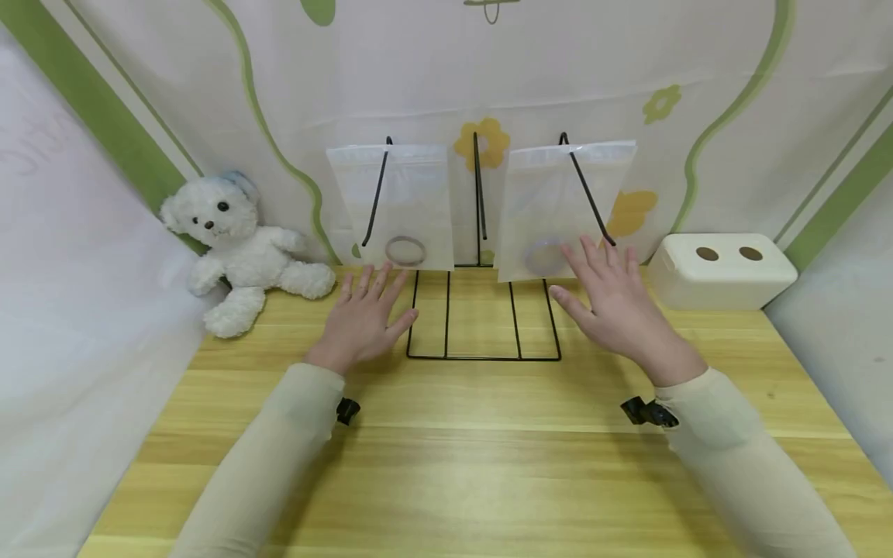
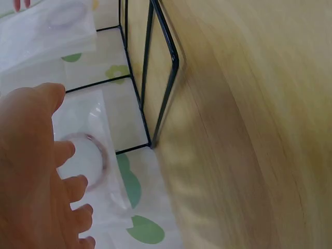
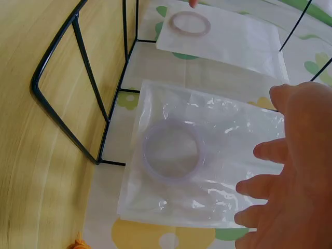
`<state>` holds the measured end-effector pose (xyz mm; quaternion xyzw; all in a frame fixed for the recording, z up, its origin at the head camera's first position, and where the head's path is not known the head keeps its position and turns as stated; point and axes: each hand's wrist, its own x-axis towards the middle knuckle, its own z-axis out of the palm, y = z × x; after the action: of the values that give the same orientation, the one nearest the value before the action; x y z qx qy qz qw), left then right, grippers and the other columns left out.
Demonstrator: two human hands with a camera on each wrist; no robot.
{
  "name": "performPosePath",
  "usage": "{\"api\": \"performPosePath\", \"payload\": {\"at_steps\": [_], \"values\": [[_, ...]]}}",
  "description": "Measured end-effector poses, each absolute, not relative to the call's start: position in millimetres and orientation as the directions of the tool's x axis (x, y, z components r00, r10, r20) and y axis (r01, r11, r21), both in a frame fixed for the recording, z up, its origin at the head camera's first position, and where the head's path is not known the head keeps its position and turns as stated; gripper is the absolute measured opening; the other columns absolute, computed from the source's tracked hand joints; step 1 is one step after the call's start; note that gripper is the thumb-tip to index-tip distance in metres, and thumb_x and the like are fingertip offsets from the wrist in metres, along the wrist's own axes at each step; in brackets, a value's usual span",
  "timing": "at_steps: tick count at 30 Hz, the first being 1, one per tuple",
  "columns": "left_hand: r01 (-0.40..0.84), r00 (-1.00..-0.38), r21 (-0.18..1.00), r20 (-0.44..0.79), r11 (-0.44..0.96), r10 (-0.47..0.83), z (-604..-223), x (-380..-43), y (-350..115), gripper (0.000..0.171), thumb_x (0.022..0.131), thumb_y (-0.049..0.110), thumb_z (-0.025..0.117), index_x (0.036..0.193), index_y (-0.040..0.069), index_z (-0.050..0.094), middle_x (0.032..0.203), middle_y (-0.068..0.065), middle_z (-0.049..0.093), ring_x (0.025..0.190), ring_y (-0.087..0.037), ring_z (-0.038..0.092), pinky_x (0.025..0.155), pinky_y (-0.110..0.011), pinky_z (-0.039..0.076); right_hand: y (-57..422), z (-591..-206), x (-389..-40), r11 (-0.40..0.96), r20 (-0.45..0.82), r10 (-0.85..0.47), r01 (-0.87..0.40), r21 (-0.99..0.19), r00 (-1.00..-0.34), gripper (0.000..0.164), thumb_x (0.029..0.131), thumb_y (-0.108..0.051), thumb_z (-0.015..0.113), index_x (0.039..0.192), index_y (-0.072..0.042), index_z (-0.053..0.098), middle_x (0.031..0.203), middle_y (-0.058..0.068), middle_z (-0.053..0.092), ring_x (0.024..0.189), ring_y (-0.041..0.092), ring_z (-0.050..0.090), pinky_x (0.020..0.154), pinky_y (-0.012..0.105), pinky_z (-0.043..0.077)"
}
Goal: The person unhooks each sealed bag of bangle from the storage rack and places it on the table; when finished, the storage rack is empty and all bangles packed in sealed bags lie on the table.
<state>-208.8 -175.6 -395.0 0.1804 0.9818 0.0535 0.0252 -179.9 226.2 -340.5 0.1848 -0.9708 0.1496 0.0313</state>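
Observation:
A black wire display rack (image 1: 484,359) stands on the table with two translucent zip bags hung from its prongs. The left bag (image 1: 418,186) shows a pinkish ring-shaped bangle (image 2: 105,162) near its bottom. In the right bag (image 1: 551,186) lies a pale lilac bangle (image 3: 147,161). My left hand (image 1: 363,319) is spread before the lower edge of the left bag, holding nothing. Fingers apart, my right hand (image 1: 621,310) is held up by the lower right of the other bag, also holding nothing. Whether either hand touches its bag I cannot tell.
A white teddy bear (image 1: 244,256) sits at the back left of the wooden table (image 1: 474,465). At the back right stands a white box (image 1: 722,283) with two round holes. The rack's middle prong (image 1: 480,190) carries no bag. A patterned curtain (image 1: 544,62) hangs behind.

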Motion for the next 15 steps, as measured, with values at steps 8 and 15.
{"api": "performPosePath", "payload": {"at_steps": [8,15], "values": [[0.381,-0.913,0.162,-0.086,0.91,0.398,-400.1,-221.3,-180.0,0.076,0.113,0.066,0.03,0.175,0.024,0.016,0.183,-0.013,0.005,0.169,-0.043,0.003,0.135,-0.065,0.001,243.5,-337.7,-191.7,0.79,0.244,-0.34,-0.417,-0.45,-0.908,0.069,0.115,-0.041,0.052,0.171,-0.006,0.031,0.168,0.03,0.04,0.144,0.055,0.051,0.125,0.069,0.032],[0.377,-0.9,0.189,-0.155,0.907,0.407,-409.2,-236.0,-182.7,0.074,0.114,0.062,0.037,0.175,0.024,0.021,0.183,-0.015,0.006,0.169,-0.045,0.004,0.133,-0.07,0.004,259.7,-333.8,-207.1,0.695,0.328,-0.165,-0.346,-0.631,-0.93,0.047,0.113,-0.037,0.057,0.154,-0.013,0.062,0.131,0.018,0.077,0.089,0.018,0.079,0.065,0.013,0.05]]}}
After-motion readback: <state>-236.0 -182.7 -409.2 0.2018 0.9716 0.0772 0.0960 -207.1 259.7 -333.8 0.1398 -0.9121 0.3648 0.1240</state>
